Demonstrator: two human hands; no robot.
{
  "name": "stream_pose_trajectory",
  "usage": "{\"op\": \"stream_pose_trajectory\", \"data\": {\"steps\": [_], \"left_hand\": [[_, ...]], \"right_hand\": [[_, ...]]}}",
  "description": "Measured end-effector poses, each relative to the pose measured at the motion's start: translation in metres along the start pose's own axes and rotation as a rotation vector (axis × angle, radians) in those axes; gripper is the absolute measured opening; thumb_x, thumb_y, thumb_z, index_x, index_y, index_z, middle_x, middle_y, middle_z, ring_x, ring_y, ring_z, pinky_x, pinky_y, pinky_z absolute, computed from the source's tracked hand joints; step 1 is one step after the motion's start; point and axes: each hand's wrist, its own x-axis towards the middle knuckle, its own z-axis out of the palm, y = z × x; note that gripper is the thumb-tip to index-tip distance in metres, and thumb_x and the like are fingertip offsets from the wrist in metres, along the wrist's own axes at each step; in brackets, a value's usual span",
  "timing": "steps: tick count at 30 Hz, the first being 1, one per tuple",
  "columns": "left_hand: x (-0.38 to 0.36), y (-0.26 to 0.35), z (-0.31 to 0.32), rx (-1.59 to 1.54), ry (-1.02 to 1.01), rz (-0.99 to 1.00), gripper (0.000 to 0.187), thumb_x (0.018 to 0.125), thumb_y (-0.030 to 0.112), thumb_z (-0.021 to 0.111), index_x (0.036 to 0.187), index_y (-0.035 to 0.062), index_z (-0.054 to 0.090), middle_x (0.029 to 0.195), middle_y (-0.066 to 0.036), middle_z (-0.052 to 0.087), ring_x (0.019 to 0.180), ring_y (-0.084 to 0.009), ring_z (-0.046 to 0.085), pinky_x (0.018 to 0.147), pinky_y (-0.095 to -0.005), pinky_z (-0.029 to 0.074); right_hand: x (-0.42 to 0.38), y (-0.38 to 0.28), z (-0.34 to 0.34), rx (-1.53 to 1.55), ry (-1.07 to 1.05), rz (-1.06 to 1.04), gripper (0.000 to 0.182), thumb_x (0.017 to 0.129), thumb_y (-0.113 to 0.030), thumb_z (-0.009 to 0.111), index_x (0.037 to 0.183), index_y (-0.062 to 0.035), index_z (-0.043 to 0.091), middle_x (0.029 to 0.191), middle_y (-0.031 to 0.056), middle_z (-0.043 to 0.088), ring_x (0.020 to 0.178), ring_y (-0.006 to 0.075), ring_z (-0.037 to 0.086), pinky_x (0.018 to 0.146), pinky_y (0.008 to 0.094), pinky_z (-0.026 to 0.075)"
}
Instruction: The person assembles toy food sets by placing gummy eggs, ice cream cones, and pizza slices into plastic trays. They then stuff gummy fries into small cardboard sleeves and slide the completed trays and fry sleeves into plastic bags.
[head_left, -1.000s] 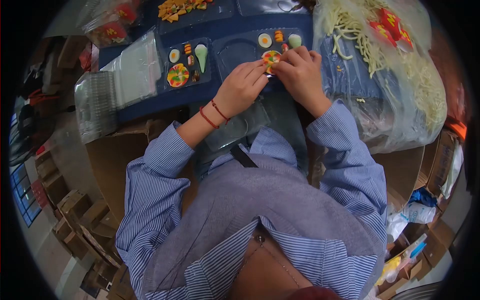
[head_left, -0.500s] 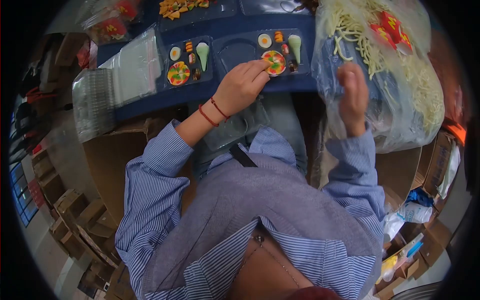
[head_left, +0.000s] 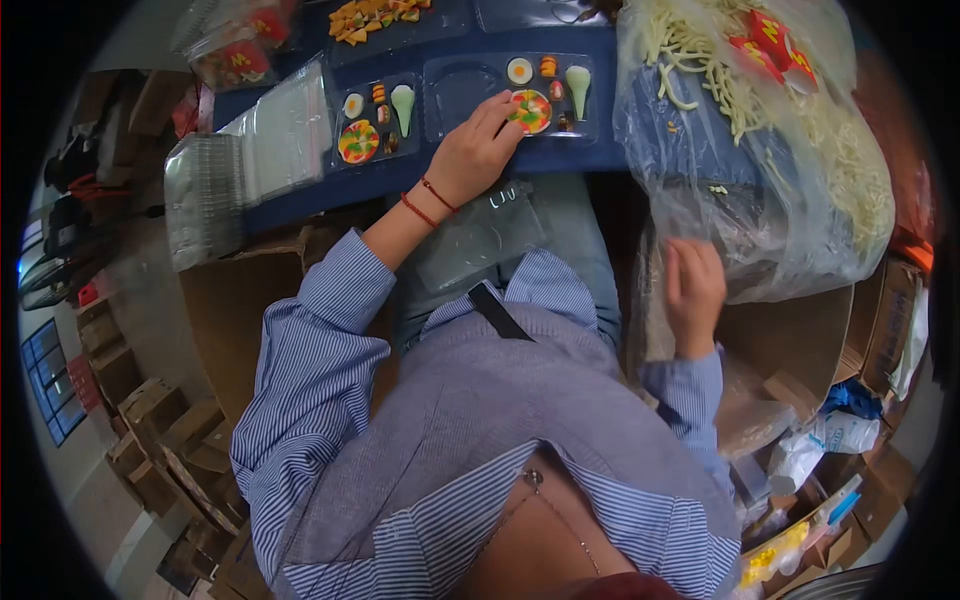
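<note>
On the dark blue table (head_left: 400, 158) my left hand (head_left: 477, 145) reaches to the round, colourful pizza-like piece (head_left: 531, 112) in a clear tray (head_left: 440, 100); its fingertips touch the left rim, slightly apart. An egg-like piece (head_left: 519, 70), a green cone-like piece (head_left: 578, 90) and several smaller pieces share that tray. A second tray at the left holds a similar pizza-like piece (head_left: 358, 142), egg and green cone (head_left: 402, 105). My right hand (head_left: 694, 290) is off the table edge, below the plastic bag, with its fingers curled; whether it holds anything is hidden.
Pale noodle-like strands (head_left: 730, 95) and red packets (head_left: 775, 48) lie on the clear bag (head_left: 825, 200) at the right. Stacked clear trays (head_left: 207, 190) and flat plastic sleeves (head_left: 282, 135) are at the left. Orange pieces (head_left: 365, 18) lie at the top. Cardboard boxes (head_left: 150, 410) stand on the floor.
My right hand has moved down, from over the bag to below the table edge. My left hand has shifted slightly left, uncovering more of the pizza-like piece.
</note>
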Motion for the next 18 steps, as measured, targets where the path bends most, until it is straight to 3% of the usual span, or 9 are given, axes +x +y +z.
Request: {"op": "stream_pose_trajectory", "data": {"steps": [1,3,5,9,11,13,15,18], "left_hand": [[-0.001,0.001,0.0,0.007,-0.005,-0.025,0.014,0.083,0.007,0.061,0.096,0.0031,0.059,0.113,-0.013,0.061,0.115,-0.0295,0.059,0.085,-0.033,0.055],[0.002,0.003,-0.002,0.014,-0.008,-0.039,0.013,0.083,0.007,0.061,0.096,0.0032,0.059,0.113,-0.013,0.061,0.115,-0.0287,0.06,0.083,-0.032,0.056],[0.004,0.005,-0.003,0.019,-0.007,-0.061,0.012,0.084,0.006,0.061,0.096,0.0033,0.059,0.114,-0.012,0.061,0.115,-0.0279,0.06,0.081,-0.031,0.056],[0.01,0.006,-0.009,-0.077,0.051,-0.16,0.012,0.083,0.009,0.063,0.093,0.0034,0.059,0.108,-0.012,0.061,0.108,-0.0283,0.062,0.078,-0.0336,0.056],[0.017,0.017,-0.019,-0.171,0.072,-0.226,0.012,0.082,0.01,0.064,0.09,0.0033,0.059,0.104,-0.012,0.061,0.102,-0.0288,0.063,0.075,-0.0354,0.055],[0.038,0.05,-0.037,-0.209,0.164,-0.132,0.009,0.08,0.007,0.066,0.085,0.0048,0.059,0.099,-0.011,0.062,0.084,-0.0291,0.062,0.068,-0.0364,0.051],[0.072,0.11,-0.044,-0.519,0.202,0.063,0.012,0.077,0.012,0.069,0.079,0.0076,0.059,0.088,-0.006,0.06,0.077,-0.0255,0.059,0.062,-0.0351,0.048],[0.122,0.212,-0.046,-0.799,0.378,0.39,0.03,0.075,0.027,0.068,0.064,0.0117,0.044,0.07,-0.002,0.047,0.064,-0.0222,0.051,0.053,-0.0322,0.043]], "right_hand": [[0.029,-0.017,0.023,0.051,0.02,-0.162,0.019,0.083,-0.008,0.068,0.101,-0.0029,0.067,0.098,0.0107,0.065,0.094,0.0296,0.062,0.08,0.0387,0.047],[0.075,-0.044,0.068,-0.05,-0.063,-0.364,0.043,0.086,-0.022,0.067,0.125,-0.0056,0.059,0.135,0.0077,0.055,0.131,0.0261,0.046,0.108,0.0465,0.032],[0.108,-0.059,0.104,-0.186,-0.04,-0.408,0.053,0.087,-0.022,0.067,0.134,-0.0064,0.051,0.142,0.0056,0.05,0.137,0.0261,0.04,0.113,0.0507,0.023],[0.125,-0.049,0.119,-0.23,-0.064,-0.461,0.052,0.088,-0.021,0.065,0.136,-0.0063,0.05,0.143,0.0054,0.049,0.138,0.0255,0.038,0.114,0.0512,0.019],[0.117,-0.042,0.088,-0.067,0.057,-0.468,0.04,0.087,-0.019,0.066,0.124,-0.0058,0.058,0.138,0.0065,0.053,0.128,0.0255,0.048,0.108,0.05,0.03],[0.094,-0.021,0.061,0.082,0.143,-0.352,0.019,0.085,-0.013,0.066,0.103,-0.0056,0.065,0.113,0.006,0.064,0.105,0.0257,0.059,0.093,0.0415,0.041],[0.055,-0.008,0.04,0.172,0.074,-0.125,0.008,0.086,-0.011,0.064,0.088,-0.0041,0.064,0.086,0.0124,0.061,0.085,0.029,0.059,0.079,0.0426,0.044],[-0.03,0.021,0.05,0.105,-0.118,-0.175,0.018,0.087,-0.016,0.063,0.1,-0.0033,0.064,0.096,0.012,0.061,0.095,0.028,0.059,0.084,0.0397,0.046]]}}
